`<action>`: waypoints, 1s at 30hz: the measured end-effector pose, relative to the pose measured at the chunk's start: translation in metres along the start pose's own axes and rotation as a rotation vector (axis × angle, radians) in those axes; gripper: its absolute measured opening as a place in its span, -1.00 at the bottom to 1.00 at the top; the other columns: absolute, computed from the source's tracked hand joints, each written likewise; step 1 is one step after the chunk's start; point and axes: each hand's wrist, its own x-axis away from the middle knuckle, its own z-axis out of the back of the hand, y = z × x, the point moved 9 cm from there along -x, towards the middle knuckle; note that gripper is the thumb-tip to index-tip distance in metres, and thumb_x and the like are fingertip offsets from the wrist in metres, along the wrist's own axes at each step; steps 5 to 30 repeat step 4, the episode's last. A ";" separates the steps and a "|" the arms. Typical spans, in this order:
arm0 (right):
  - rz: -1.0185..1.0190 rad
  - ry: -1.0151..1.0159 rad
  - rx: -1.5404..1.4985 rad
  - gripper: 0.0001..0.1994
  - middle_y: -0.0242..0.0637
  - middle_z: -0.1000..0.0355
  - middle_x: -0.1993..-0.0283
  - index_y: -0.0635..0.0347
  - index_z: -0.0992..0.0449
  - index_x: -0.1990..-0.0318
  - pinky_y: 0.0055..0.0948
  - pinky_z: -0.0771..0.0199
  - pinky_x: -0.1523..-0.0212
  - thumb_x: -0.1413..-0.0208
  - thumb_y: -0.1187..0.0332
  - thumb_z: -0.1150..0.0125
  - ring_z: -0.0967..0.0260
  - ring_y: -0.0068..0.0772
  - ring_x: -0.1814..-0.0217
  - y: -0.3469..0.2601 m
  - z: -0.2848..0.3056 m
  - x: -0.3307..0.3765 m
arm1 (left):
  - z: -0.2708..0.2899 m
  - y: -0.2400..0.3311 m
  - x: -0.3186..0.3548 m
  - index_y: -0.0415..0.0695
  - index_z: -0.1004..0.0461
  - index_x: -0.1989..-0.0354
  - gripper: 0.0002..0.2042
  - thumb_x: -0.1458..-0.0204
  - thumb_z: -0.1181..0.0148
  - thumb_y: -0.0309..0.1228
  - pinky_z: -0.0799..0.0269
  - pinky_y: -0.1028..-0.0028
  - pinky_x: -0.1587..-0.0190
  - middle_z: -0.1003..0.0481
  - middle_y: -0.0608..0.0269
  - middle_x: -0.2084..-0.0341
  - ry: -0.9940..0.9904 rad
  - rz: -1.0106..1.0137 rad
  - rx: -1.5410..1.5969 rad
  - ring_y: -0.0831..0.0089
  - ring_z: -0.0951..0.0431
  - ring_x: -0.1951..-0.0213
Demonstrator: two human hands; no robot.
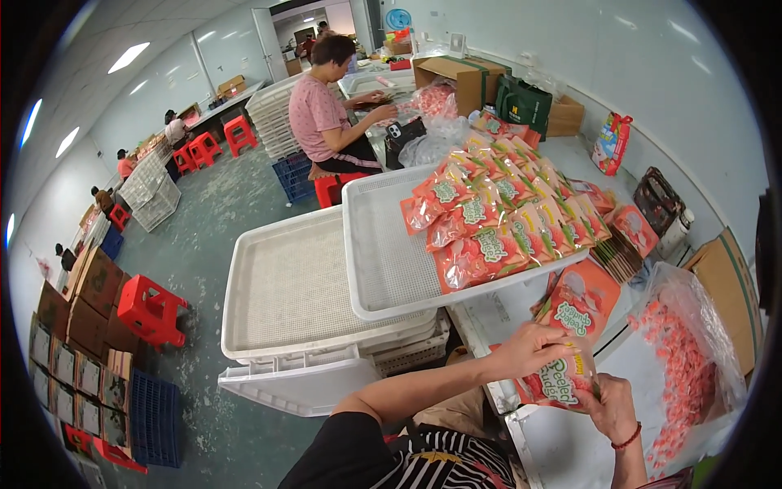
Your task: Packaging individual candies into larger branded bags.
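Left hand (529, 346) and right hand (612, 407) both grip one orange pouch (562, 379) low over the desk (562, 448) | keep pouch upright, pinch top flat | filled pouches (497, 220) crowd white tray (383, 261); bag of pink sweets (684, 367) close at right | free room toward tray's bare left half

A single head-worn fisheye view looked down and forward from the person's own eye level, with the hands (570, 375) close beneath the lens at lower right and the white counter (570, 448) just below them. The view faced along the counter toward a stacked white tray (383, 269) at middle distance and a seated co-worker (326, 114) farther off. Straight edges curved toward the dark circular rim.
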 end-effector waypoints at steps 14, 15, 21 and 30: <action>-0.065 0.056 -0.031 -0.82 -0.04 -0.43 0.51 0.36 -0.50 0.41 -0.30 -0.39 0.46 0.06 0.41 -0.34 -0.43 -0.04 0.51 -0.005 0.002 -0.002 | 0.009 -0.017 0.002 -0.22 -0.51 0.28 -0.81 -0.12 -0.14 -0.34 -0.23 0.49 0.47 -0.38 0.17 0.60 -0.044 0.112 -0.047 0.51 -0.27 0.58; -0.065 0.056 -0.031 -0.82 -0.04 -0.43 0.51 0.36 -0.50 0.41 -0.30 -0.39 0.46 0.06 0.41 -0.34 -0.43 -0.04 0.51 -0.005 0.002 -0.002 | 0.009 -0.017 0.002 -0.22 -0.51 0.28 -0.81 -0.12 -0.14 -0.34 -0.23 0.49 0.47 -0.38 0.17 0.60 -0.044 0.112 -0.047 0.51 -0.27 0.58; -0.065 0.056 -0.031 -0.82 -0.04 -0.43 0.51 0.36 -0.50 0.41 -0.30 -0.39 0.46 0.06 0.41 -0.34 -0.43 -0.04 0.51 -0.005 0.002 -0.002 | 0.009 -0.017 0.002 -0.22 -0.51 0.28 -0.81 -0.12 -0.14 -0.34 -0.23 0.49 0.47 -0.38 0.17 0.60 -0.044 0.112 -0.047 0.51 -0.27 0.58; -0.065 0.056 -0.031 -0.82 -0.04 -0.43 0.51 0.36 -0.50 0.41 -0.30 -0.39 0.46 0.06 0.41 -0.34 -0.43 -0.04 0.51 -0.005 0.002 -0.002 | 0.009 -0.017 0.002 -0.22 -0.51 0.28 -0.81 -0.12 -0.14 -0.34 -0.23 0.49 0.47 -0.38 0.17 0.60 -0.044 0.112 -0.047 0.51 -0.27 0.58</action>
